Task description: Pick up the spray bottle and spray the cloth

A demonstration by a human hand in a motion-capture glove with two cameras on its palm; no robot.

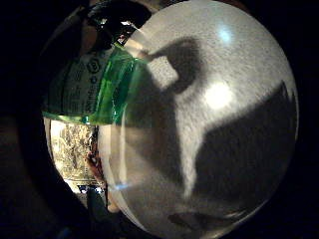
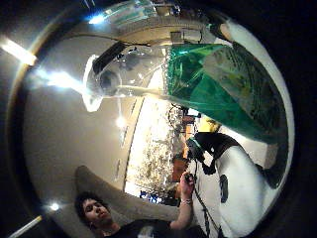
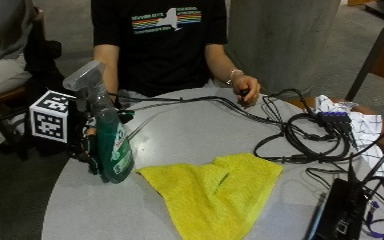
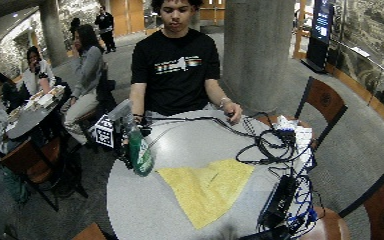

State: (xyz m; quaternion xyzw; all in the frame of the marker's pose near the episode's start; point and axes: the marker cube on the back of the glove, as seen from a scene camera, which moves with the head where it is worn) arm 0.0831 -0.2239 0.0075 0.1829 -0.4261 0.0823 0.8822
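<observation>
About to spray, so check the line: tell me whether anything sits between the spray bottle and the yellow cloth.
Nothing visible does. The spray bottle stands upright at the table's edge in the right hand's grip, and the yellow cloth lies flat beside it with only bare tabletop between. The cables lie beyond the cloth.

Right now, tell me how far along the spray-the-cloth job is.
Done: the gloved right hand has hold of the green spray bottle, which fills both palm views. In hand: the bottle stands upright at the round table's edge; whether it has lifted off the surface cannot be told. Left: aim its nozzle at the yellow cloth lying spread beside it and spray. No wet patch shows on the cloth.
</observation>
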